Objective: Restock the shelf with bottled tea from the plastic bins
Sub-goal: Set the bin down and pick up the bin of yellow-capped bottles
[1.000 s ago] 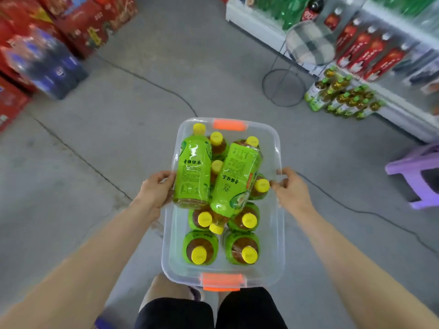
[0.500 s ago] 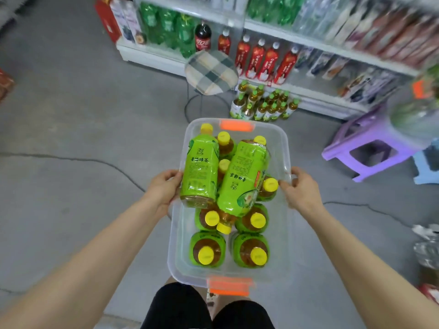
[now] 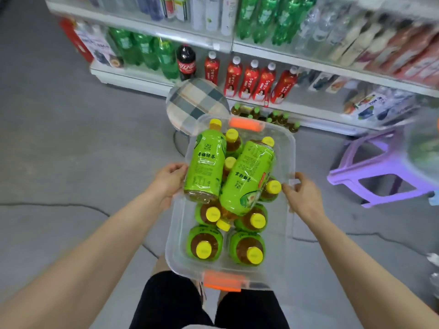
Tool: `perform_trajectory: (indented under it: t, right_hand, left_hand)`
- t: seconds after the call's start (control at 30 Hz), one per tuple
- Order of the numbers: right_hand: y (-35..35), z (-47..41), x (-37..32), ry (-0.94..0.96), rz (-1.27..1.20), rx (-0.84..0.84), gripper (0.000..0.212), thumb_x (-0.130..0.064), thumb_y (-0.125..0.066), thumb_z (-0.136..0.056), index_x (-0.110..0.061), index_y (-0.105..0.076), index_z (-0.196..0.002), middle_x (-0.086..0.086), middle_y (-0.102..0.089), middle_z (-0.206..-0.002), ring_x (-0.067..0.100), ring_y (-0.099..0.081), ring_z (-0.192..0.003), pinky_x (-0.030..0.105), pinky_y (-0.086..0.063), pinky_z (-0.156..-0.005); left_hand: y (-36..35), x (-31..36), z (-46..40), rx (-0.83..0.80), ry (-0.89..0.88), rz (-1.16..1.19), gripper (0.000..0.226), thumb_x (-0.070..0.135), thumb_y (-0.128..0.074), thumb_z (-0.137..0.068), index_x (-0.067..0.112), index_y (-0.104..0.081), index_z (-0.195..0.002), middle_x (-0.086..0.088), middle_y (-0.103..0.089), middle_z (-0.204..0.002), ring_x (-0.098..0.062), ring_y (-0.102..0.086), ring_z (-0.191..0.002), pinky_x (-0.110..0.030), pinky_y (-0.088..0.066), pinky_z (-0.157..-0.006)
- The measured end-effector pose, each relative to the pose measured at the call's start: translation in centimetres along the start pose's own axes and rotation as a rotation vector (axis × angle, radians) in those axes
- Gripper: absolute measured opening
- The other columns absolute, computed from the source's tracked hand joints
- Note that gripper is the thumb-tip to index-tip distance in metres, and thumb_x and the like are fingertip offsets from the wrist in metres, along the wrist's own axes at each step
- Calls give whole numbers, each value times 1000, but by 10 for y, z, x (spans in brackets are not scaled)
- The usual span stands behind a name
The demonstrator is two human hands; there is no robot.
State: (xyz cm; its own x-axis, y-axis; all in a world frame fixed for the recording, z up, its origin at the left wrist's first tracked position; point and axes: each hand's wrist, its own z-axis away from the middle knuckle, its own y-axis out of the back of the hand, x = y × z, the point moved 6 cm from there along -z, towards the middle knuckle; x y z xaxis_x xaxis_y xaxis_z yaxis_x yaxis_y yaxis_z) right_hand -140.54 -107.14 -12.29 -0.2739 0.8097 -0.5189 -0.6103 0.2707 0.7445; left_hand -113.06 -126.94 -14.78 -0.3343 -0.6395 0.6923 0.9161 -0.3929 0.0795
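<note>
I carry a clear plastic bin with orange handles at both ends, held in front of my legs. My left hand grips its left rim and my right hand grips its right rim. Inside stand several green-labelled tea bottles with yellow caps, and two more tea bottles lie on top of them. The white store shelf runs across the far side. A cluster of small tea bottles stands on the shelf's bottom board just beyond the bin.
A round stool with a checked cushion stands between the bin and the shelf. A purple plastic stool is at the right. Red-labelled bottles, a cola bottle and green soda bottles fill the shelf. Grey concrete floor lies to the left.
My view has swung right toward the shelf and come closer to it. Both hands have kept their hold on the bin's rims, and the bottles inside have not shifted.
</note>
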Motion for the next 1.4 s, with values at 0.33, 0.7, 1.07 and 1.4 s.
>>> perform_trajectory:
  t: [0.33, 0.7, 1.07, 1.4]
  right_hand:
    - [-29, -174, -132, 136, 170, -40, 30, -21, -63, -92, -12, -56, -119, 11, -65, -73, 38, -66, -76, 43, -52, -74]
    - [-113, -308, -229, 177, 189, -185, 29, -20, -65, -91, -8, -56, -117, 6, -62, -86, 31, -62, -83, 32, -40, -69]
    - [-146, -419, -329, 412, 406, -366, 39, -23, -60, -95, -18, -46, -131, 12, -68, -90, 35, -69, -77, 50, -58, -74]
    - [-148, -463, -365, 581, 533, -356, 30, -20, -60, -97, -13, -50, -124, 13, -68, -87, 33, -66, -81, 34, -48, -68]
  left_hand:
    - [16, 80, -151, 54, 67, 49, 23, 20, -51, -101, 8, -60, -118, -9, -60, -92, -7, -51, -50, -12, -37, -36]
    - [60, 158, -266, 258, 92, 97, 11, 20, -50, -101, 18, -58, -94, -5, -58, -76, -1, -49, -33, -13, -38, -33]
    - [43, 158, -311, 424, 253, 327, 21, 20, -45, -103, 22, -49, -82, -1, -49, -71, 1, -43, -29, -10, -33, -32]
    - [18, 160, -319, 487, 307, 386, 23, 32, -47, -101, 24, -49, -80, 2, -41, -66, -5, -37, -35, -13, -33, -34]
